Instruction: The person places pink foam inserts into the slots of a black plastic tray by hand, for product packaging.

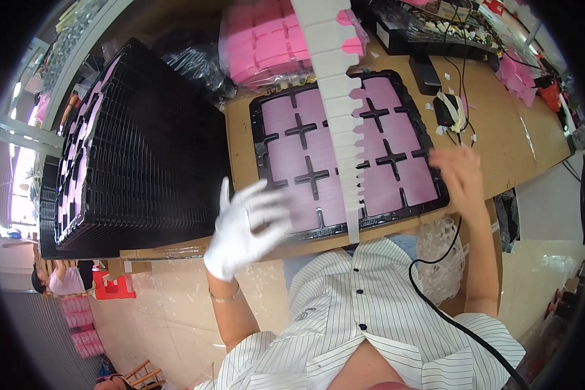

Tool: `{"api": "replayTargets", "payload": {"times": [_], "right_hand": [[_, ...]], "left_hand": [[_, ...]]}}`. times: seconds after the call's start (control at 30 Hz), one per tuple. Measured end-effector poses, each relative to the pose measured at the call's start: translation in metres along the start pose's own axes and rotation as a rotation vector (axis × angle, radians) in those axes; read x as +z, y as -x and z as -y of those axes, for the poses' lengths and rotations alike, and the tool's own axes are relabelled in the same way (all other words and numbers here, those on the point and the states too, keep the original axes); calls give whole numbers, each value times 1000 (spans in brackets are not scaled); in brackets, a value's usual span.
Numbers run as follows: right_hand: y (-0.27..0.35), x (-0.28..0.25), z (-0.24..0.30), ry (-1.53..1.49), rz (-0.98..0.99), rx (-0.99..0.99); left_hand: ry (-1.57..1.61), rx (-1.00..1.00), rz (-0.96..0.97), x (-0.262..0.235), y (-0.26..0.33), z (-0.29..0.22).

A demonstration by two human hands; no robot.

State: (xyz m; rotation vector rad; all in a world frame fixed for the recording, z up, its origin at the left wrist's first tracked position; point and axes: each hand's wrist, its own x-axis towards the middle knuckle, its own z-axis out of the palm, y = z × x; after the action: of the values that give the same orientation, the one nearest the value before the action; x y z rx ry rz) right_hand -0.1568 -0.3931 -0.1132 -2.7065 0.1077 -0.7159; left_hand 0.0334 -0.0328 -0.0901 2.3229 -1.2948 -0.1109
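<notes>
Right now both hands rest spread and empty at the black tray (260, 140) of pink pads on the tabletop (500, 123): gloved left hand (248, 227) at its near-left corner, bare right hand (460, 174) at its right edge. Gripping opposite edges evenly would likely keep it level; its long axis runs left to right, slightly tilted.

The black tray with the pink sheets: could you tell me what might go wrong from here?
The black tray lies near the table edge, so a push from the gloved left hand or the bare right hand might slide it off. The white strip lying loosely across could shift. The tall tray stack beside it might get knocked.
</notes>
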Motion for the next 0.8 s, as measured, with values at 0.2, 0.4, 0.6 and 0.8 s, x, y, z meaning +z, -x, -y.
{"api": "replayTargets", "payload": {"times": [0.2,0.4,0.6,0.8], "right_hand": [[-125,88,-31,-53,-41,-312],[-144,126,-37,-82,130,-273],[-124,109,-88,20,171,-82],[-118,89,-82,126,230,-113]], "left_hand": [[-126,118,-44,42,-129,31],[-379,331,-11,81,-162,56],[-338,124,1,52,-140,62],[-427,112,-76,47,-122,71]]}}
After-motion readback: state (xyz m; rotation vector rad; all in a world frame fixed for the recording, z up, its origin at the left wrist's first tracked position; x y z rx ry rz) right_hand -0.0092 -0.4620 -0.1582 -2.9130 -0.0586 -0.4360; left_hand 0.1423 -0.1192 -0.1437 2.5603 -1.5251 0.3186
